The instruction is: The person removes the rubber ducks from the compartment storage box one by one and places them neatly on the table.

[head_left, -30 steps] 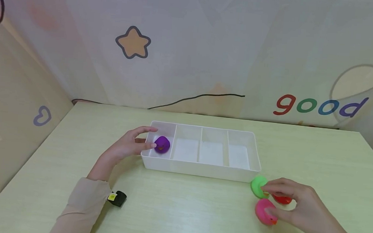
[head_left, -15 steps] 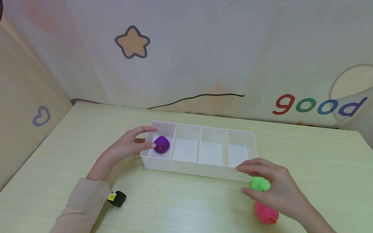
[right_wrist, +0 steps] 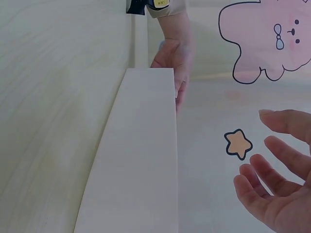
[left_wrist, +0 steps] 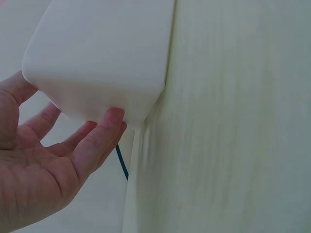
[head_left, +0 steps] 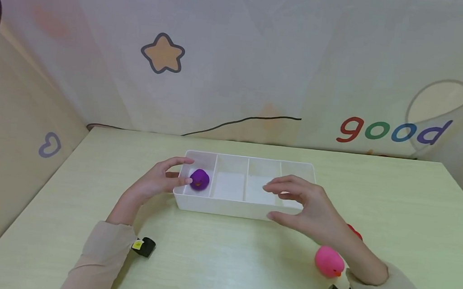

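A white divided box [head_left: 210, 205] stands on the table, with a purple toy duck [head_left: 199, 179] in its leftmost compartment. My left hand [head_left: 157, 177] grips the left end of the box, the thumb over the rim close to the duck; in the left wrist view its fingers [left_wrist: 99, 138] wrap that end. Above the box's right part hovers my right hand [head_left: 302, 204], fingers spread and bent a little, nothing between them. Behind its wrist lie a pink toy duck [head_left: 329, 261] and a mostly covered red thing [head_left: 355, 231]. The green duck is out of sight in the head view.
A light wooden table [head_left: 206, 260] carries everything. A printed cloth backdrop [head_left: 237, 72] rises at its far edge. Black wrist cameras [head_left: 144, 247] sit on both sleeves.
My right hand has moved left and up from the ducks at the right to above the box, carrying nothing visible. The left hand keeps its grip on the box.
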